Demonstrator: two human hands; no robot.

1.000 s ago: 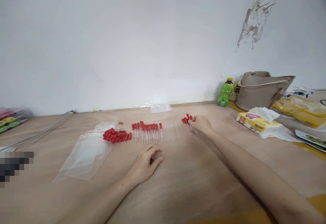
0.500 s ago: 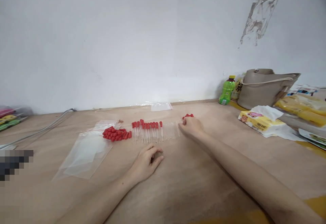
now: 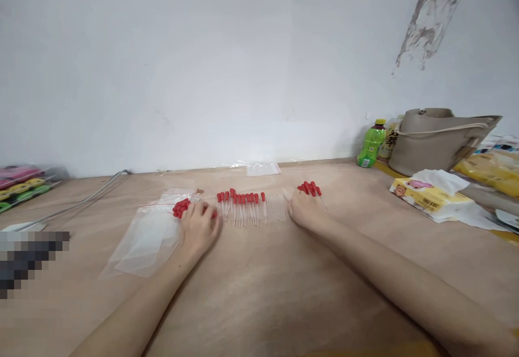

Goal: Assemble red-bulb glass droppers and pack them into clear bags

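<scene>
My left hand [image 3: 199, 226] is over the right part of the pile of red rubber bulbs [image 3: 180, 207], its fingers curled down onto them; whether one is gripped is hidden. A row of clear thin tubes topped with red bulbs [image 3: 242, 199] lies in the middle, with bare clear tubes [image 3: 276, 207] at its right end. At that end my right hand [image 3: 302, 208] pinches a clear tube between closed fingertips. Just beyond and right of this hand lies a small group of red-topped droppers [image 3: 311, 188].
Clear zip bags [image 3: 141, 238] lie left of the bulbs, near a grey cable [image 3: 89, 197]. Another small bag [image 3: 263, 169] lies by the wall. At right stand a green bottle [image 3: 371, 145], a grey bag [image 3: 430, 143] and a yellow tissue box [image 3: 432, 197].
My left hand has moved left and forward from the bare table onto the red bulbs. My right hand stays near the bare tubes, now showing more of the droppers beside it. The view has shifted slightly.
</scene>
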